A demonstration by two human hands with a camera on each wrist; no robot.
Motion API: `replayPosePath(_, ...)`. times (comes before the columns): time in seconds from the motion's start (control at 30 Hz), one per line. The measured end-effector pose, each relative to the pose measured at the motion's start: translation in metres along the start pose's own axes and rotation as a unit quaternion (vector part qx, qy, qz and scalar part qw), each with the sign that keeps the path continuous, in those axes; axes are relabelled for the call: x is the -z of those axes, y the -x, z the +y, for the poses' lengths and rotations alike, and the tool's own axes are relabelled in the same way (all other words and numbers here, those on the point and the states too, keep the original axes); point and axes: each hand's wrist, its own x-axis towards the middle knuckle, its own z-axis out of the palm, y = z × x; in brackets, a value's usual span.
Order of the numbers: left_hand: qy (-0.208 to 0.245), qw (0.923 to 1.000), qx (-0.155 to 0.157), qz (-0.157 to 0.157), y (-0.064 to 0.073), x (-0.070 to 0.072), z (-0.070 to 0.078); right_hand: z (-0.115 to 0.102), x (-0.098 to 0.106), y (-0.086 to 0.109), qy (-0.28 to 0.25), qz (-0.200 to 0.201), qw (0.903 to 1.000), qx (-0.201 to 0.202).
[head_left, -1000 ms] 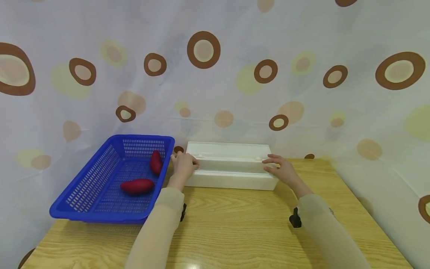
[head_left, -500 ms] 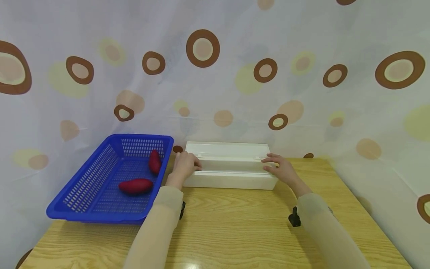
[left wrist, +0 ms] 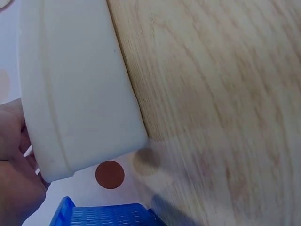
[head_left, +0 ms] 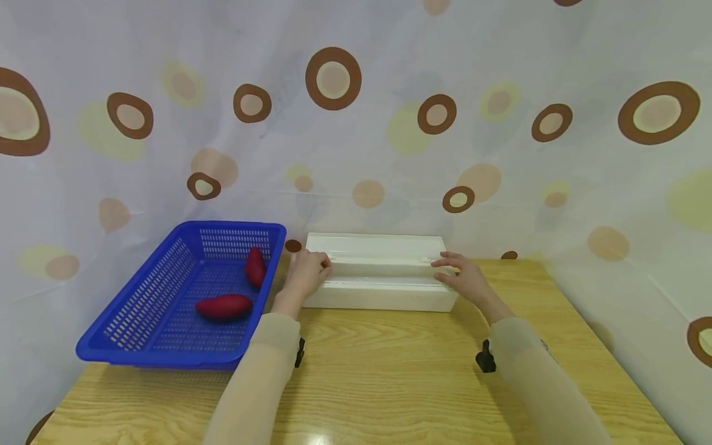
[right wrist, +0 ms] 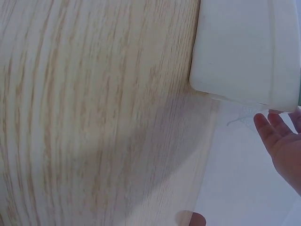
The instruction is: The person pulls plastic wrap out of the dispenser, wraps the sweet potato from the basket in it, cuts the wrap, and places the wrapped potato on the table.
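A long white box (head_left: 378,298) sits on the table in the head view, its lid (head_left: 374,246) raised at the back. The left hand (head_left: 305,275) is at the box's left end, fingers bent over the rim and thumb close to them, gripping it. In the left wrist view that hand (left wrist: 16,165) is partly hidden behind the box (left wrist: 87,89). At the box's right end is the right hand (head_left: 467,281), with fingers spread and fairly straight. In the right wrist view its fingers (right wrist: 269,133) reach the end of the box (right wrist: 240,52); the contact is partly hidden.
A blue plastic basket (head_left: 161,357) stands left of the box, close to the left forearm. Two red sweet-potato-shaped things lie in it, one near the back (head_left: 255,268) and one in front (head_left: 224,306). A patterned curtain (head_left: 378,142) hangs behind the wooden table (head_left: 384,377).
The left hand's fingertips have shifted slightly right along the box, then up toward the lid. The right hand, the box and the basket keep nearly the same place.
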Motion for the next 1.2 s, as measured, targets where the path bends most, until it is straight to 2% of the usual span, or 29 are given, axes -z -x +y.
replayPosePath(0.1, 0.005, 0.9998, -0.008, 0.015, 0.000, 0.000, 0.002, -0.001, 0.000, -0.001, 0.006, 0.003, 1.0000, 0.006)
replayPosePath(0.27, 0.040, 0.9990, 0.001, 0.019, 0.003, 0.001, 0.006, 0.001, -0.003, -0.004, 0.024, 0.003, 0.9995, 0.020)
replayPosePath(0.37, 0.067, 0.9972, 0.006, 0.033, 0.005, -0.001, 0.006, 0.001, -0.005, -0.006, 0.046, 0.011, 0.9983, 0.035)
replayPosePath(0.5, 0.110, 0.9921, 0.003, 0.060, 0.007, -0.003, 0.007, -0.003, -0.008, -0.009, 0.082, 0.029, 0.9940, 0.066)
replayPosePath(0.6, 0.146, 0.9863, 0.003, 0.078, 0.007, -0.004, 0.008, -0.007, -0.011, -0.012, 0.099, 0.028, 0.9912, 0.084)
replayPosePath(0.77, 0.189, 0.9775, 0.003, 0.094, 0.007, -0.002, 0.012, -0.015, -0.015, -0.015, 0.096, 0.016, 0.9924, 0.075)
replayPosePath(1.07, 0.195, 0.9703, -0.012, 0.142, 0.007, 0.006, 0.018, -0.021, -0.025, -0.019, 0.120, 0.015, 0.9896, 0.078)
replayPosePath(1.2, 0.196, 0.9694, -0.015, 0.148, 0.008, 0.008, 0.019, -0.024, -0.029, -0.021, 0.146, 0.019, 0.9863, 0.075)
